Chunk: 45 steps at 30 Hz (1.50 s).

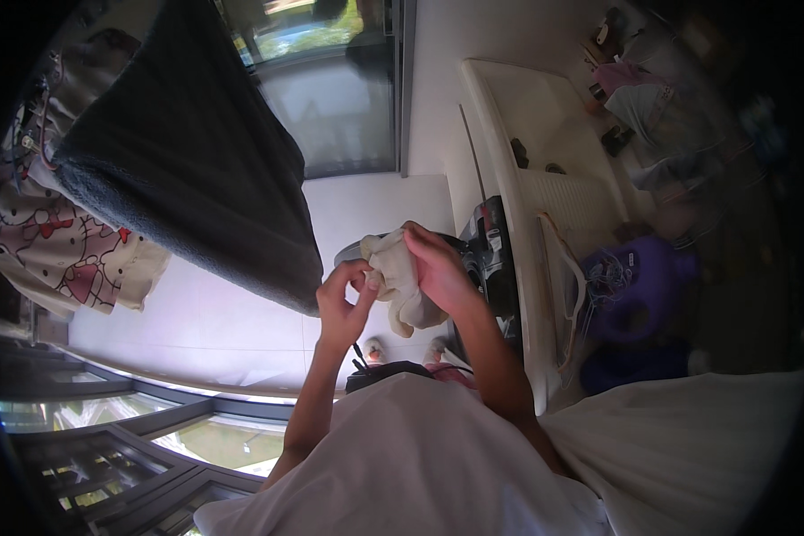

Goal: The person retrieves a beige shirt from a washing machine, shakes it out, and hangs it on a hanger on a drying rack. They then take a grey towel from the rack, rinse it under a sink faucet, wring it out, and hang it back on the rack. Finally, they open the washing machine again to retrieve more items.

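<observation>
A small cream-coloured cloth item, bunched and partly folded, is held up in front of my body. My left hand pinches its left edge between thumb and fingers. On the other side my right hand grips it, with the thumb and fingers near its top edge. Loose folds of the fabric hang below, between the hands. What kind of garment it is cannot be made out. Behind it, low down, a dark rounded object is partly hidden by the cloth.
A dark grey towel hangs at left beside a cartoon-print garment. To the right stands a white laundry sink with a washboard surface, a hanger and a purple detergent jug. A glass door is ahead; windows lie lower left.
</observation>
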Motion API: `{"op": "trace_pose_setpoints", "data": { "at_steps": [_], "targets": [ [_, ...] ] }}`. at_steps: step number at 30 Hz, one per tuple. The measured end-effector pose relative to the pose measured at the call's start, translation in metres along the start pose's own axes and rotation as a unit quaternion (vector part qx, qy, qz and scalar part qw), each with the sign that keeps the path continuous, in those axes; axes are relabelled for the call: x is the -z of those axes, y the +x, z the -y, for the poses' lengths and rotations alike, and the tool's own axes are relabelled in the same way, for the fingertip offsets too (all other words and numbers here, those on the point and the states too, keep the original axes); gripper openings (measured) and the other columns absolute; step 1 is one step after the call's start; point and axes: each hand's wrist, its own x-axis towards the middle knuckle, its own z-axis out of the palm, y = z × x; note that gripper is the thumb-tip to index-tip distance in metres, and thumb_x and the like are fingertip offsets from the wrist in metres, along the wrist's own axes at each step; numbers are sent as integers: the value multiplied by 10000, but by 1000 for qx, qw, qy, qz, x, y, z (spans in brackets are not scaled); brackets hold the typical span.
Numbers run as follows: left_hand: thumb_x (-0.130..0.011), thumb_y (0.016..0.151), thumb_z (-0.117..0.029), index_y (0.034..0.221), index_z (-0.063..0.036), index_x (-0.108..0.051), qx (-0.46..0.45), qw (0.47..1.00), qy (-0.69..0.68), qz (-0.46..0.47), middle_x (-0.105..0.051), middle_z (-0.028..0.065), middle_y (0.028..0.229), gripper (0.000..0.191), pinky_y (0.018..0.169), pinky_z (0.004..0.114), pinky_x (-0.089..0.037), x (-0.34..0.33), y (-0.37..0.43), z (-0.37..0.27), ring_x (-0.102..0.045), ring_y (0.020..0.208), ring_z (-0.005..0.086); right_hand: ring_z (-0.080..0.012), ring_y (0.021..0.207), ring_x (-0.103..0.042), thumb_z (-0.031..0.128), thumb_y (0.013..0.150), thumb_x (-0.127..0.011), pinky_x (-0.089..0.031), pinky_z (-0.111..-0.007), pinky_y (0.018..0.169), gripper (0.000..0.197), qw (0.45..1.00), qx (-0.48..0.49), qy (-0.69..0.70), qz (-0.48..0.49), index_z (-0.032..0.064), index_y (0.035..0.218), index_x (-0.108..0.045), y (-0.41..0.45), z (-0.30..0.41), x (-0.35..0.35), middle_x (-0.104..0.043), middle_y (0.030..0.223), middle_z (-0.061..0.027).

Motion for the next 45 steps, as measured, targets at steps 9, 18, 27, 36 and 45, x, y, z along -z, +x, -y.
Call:
{"op": "trace_pose_setpoints", "data": {
  "at_steps": [9, 18, 27, 36, 45],
  "targets": [
    [-498, 1011, -76, 975, 1, -543, 36, 976, -176, -124, -614, 94, 907, 95, 773, 277, -436, -16, 23, -18, -529, 821, 141, -30, 736, -465, 133, 992, -611, -390, -195, 663, 118, 924, 105, -367, -28, 38, 932, -575, -6, 8, 8, -518, 807, 47],
    [-659, 915, -136, 964, -71, -527, -331, 909, 241, 85, -553, 57, 767, 155, 501, 310, -469, 16, 84, -76, -581, 582, 198, -68, 799, -549, 69, 961, -610, -460, -245, 730, 84, 878, 115, -464, 29, -8, 989, -592, -38, 35, 16, -606, 851, -8],
    [-721, 687, -129, 1094, -162, -578, -396, 774, 415, 268, -523, -9, 770, 433, 470, 274, -497, 48, 91, -96, -612, 660, 125, -84, 891, -559, 47, 935, -639, -473, -249, 785, 131, 902, 41, -411, 127, 22, 1057, -598, -44, 43, 16, -610, 966, -18],
    [-737, 662, -141, 911, -68, -667, -540, 799, 234, -122, -630, 91, 789, 268, 568, 324, -488, 88, 121, -146, -584, 625, 220, -361, 1206, -562, 170, 756, -736, -464, -437, 1011, 520, 649, 140, -747, 38, 99, 1257, -618, 34, -57, 135, -601, 1297, -142],
    [-634, 860, -326, 1121, -53, -610, -248, 844, 310, -362, -614, 59, 1036, 379, 860, 341, -496, 198, 62, -133, -604, 941, 186, -107, 634, -490, 94, 812, -778, -422, -299, 576, 231, 857, 100, -505, 31, 16, 963, -622, 12, -7, 88, -548, 682, -40]
  ]
}}
